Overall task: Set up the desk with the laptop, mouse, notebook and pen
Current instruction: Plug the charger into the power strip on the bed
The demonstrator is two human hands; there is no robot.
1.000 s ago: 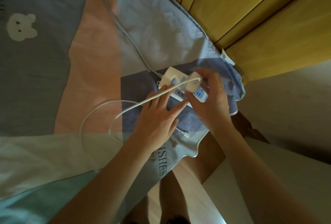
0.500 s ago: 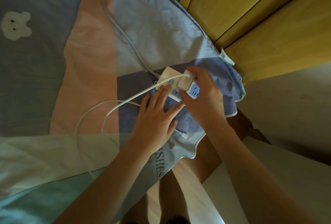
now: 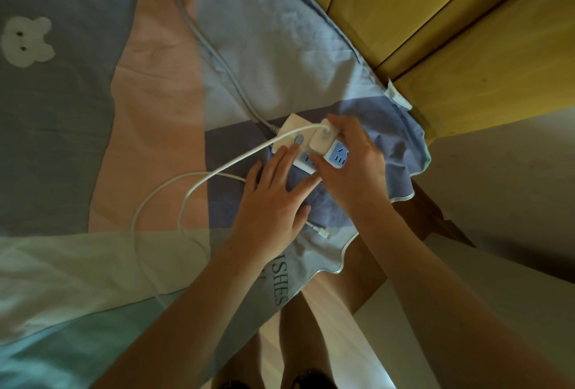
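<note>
A white power strip with blue sockets lies on a patchwork bedsheet. A white charger brick sits on the strip, and my right hand grips it from both sides. My left hand lies flat with its fingers spread, fingertips pressing the near edge of the strip. The charger's thin white cable loops across the sheet, and its free plug end lies beside my left wrist. No laptop, mouse, notebook or pen is in view.
The strip's thick grey cord runs off toward the top. A yellow wooden headboard or cabinet stands at the right behind the bed. The sheet's edge hangs over near my legs and the pale floor.
My right hand has pushed the charger brick down onto the power strip. My left hand has stayed pressed against the strip, and the cable loop shifted slightly.
</note>
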